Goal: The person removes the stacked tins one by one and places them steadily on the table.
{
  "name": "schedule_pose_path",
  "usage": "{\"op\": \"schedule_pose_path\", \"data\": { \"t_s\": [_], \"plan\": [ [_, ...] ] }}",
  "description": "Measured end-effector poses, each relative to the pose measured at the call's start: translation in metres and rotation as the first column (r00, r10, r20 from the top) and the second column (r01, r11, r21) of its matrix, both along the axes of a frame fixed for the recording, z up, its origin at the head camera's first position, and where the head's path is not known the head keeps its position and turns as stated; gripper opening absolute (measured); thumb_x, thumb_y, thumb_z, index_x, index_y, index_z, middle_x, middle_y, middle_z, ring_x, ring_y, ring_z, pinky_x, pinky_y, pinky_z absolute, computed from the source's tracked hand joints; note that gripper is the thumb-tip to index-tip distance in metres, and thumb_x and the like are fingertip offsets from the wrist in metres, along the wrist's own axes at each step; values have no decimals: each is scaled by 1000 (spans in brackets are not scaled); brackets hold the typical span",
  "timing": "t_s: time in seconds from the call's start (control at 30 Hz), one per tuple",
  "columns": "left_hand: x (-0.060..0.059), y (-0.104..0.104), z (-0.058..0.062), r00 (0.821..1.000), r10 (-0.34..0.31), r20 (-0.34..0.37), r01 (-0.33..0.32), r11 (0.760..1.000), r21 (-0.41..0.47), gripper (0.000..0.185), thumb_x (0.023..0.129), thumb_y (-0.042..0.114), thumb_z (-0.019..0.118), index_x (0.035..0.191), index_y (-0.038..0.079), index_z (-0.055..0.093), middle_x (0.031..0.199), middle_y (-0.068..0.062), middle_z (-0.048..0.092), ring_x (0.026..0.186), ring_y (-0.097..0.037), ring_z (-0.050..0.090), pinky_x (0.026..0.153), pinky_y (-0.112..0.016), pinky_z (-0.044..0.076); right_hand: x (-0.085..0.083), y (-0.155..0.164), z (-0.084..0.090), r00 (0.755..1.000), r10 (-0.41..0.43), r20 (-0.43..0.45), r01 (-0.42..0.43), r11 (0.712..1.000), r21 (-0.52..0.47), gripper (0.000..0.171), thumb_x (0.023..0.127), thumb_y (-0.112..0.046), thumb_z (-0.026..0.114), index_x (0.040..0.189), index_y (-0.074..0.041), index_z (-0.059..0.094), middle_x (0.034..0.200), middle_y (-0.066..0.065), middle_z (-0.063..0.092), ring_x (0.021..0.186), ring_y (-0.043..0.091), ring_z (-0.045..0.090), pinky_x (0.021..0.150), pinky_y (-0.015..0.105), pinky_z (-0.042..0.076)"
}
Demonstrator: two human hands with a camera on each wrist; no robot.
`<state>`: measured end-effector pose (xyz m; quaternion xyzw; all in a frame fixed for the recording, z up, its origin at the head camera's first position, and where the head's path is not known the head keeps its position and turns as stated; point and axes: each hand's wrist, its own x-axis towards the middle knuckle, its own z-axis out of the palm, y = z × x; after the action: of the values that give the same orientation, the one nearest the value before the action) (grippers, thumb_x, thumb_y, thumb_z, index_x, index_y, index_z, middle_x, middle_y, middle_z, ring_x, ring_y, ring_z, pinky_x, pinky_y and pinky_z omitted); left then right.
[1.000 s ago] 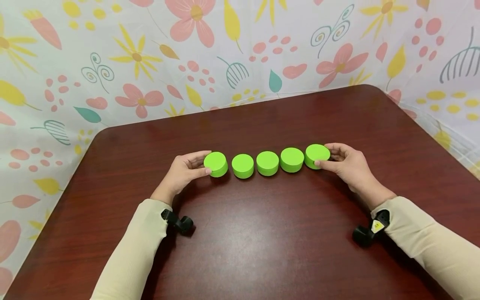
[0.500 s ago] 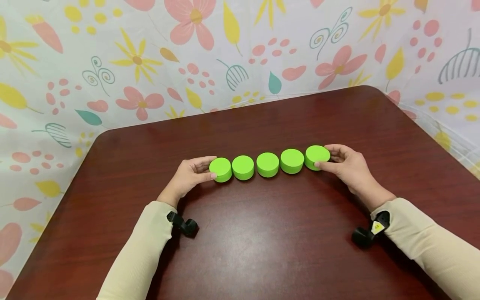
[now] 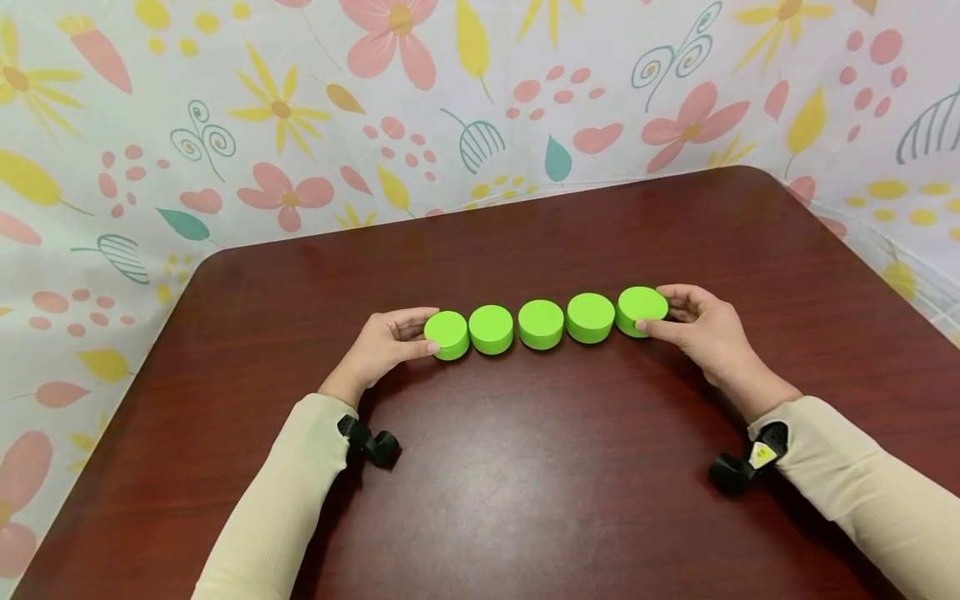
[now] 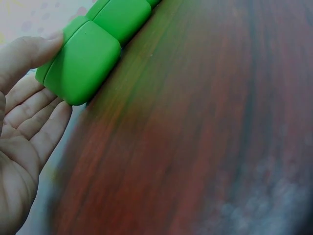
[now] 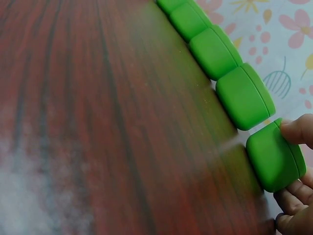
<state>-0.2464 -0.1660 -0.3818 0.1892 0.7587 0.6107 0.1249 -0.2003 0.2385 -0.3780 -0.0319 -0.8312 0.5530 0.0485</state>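
Several round green lidded containers stand in a slightly slanting row across the table. At the row's left end, my left hand point(image 3: 384, 343) holds the leftmost container point(image 3: 447, 335) between thumb and fingers. That container sits close beside its neighbour point(image 3: 491, 330); in the left wrist view the held container point(image 4: 83, 61) shows a thin lid seam near its top. My right hand point(image 3: 705, 332) pinches the rightmost container point(image 3: 639, 312), thumb at its front and fingers behind. A narrow gap parts this held container point(image 5: 276, 156) from the adjacent one point(image 5: 245, 97) in the right wrist view.
The dark reddish wooden table point(image 3: 495, 483) has rounded far corners. Behind it hangs a white cloth point(image 3: 480, 75) printed with flowers and leaves. Black wrist cameras point(image 3: 371, 442) are strapped over beige sleeves point(image 3: 281, 492).
My left hand has moved right and slightly nearer with the leftmost container, closing most of the gap to its neighbour. My right hand and the other containers stay in place.
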Motion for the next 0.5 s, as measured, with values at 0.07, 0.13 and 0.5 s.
{"op": "schedule_pose_path", "data": {
  "t_s": [0.07, 0.13, 0.5],
  "plan": [
    [0, 0, -1, 1000, -2, 11, 2, 1000, 13, 51, 77, -8, 68, 126, -7, 53, 124, -25, 55, 100, -10, 62, 82, -24, 52, 0, 0, 0, 1000, -2, 0, 2, 1000, -1, 41, 77, -20, 76, 111, -18, 53, 93, -20, 53, 89, -5, 50, 68, 6, 44],
    [0, 0, -1, 1000, -5, 21, 4, 1000, 25, 51, 77, -9, 67, 126, -7, 52, 124, -26, 54, 101, -10, 62, 81, -25, 52, 1, 0, -1, 1000, -3, 0, 3, 1000, 1, 41, 77, -20, 76, 111, -19, 52, 93, -20, 53, 89, -6, 50, 68, 6, 44],
    [3, 0, -4, 999, -16, 41, 14, 999, 38, 53, 78, -10, 66, 128, -8, 50, 126, -27, 52, 104, -12, 61, 80, -26, 53, 0, 1, -6, 1000, 7, 18, -7, 1000, 27, 50, 79, -19, 74, 121, -8, 48, 97, -17, 50, 91, -5, 47, 71, 5, 42]
  ]
}}
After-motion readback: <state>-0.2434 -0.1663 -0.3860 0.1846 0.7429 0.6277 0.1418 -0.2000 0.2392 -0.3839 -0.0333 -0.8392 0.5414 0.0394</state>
